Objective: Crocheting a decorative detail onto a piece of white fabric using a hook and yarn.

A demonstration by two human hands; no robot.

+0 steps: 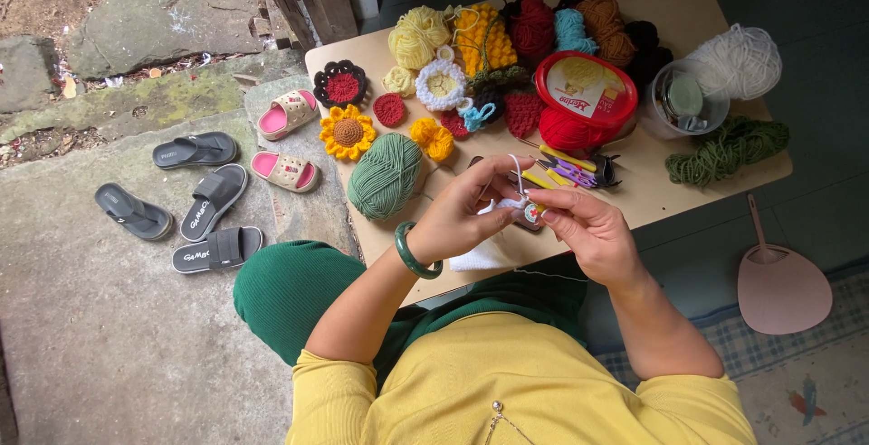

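Note:
My left hand, with a green bangle on the wrist, pinches a small white crochet piece with a strand of white yarn looping up from it. My right hand holds a crochet hook by its small round end against the same piece. Both hands work just above the front edge of the low wooden table. A white cloth piece lies under my hands. A sage-green yarn ball sits just left of my left hand.
Crocheted flowers, several yarn balls, a round tub with a red lid, a clear container, white yarn and dark green yarn crowd the table. Coloured hooks lie beside my hands. Sandals lie on concrete; a pink fan lies right.

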